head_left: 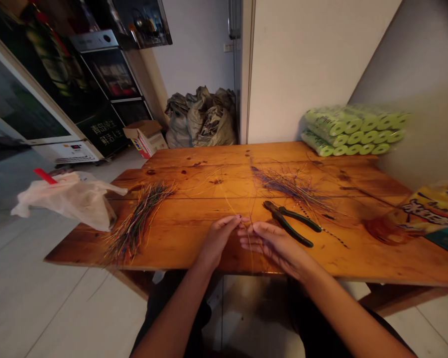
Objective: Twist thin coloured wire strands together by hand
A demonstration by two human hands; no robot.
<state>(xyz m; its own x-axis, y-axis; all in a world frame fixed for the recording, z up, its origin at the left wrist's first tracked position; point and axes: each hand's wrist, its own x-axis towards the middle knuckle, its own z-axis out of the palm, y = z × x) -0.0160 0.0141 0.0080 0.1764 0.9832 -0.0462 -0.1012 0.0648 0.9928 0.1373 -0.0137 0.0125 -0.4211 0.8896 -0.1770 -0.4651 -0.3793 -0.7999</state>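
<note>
A small shop's back room or storeroom, going by the fittings. Along the left, a glass-door display cooler (pixel 110 74) with printed Chinese lettering (pixel 102 132) on its lower door; next to that, a white glass-topped freezer (pixel 33 99) with a digital control panel (pixel 74 149) (commercial fittings, hardly household ones). In the far corner, bulging woven sacks (pixel 201 119) and a cardboard carton (pixel 145 138). At the back of a worn plank desk (pixel 224 164), shrink-wrapped green rolls (pixel 354 130) stacked in bulk. Underfoot, pale floor tiles (pixel 59 303).
</note>
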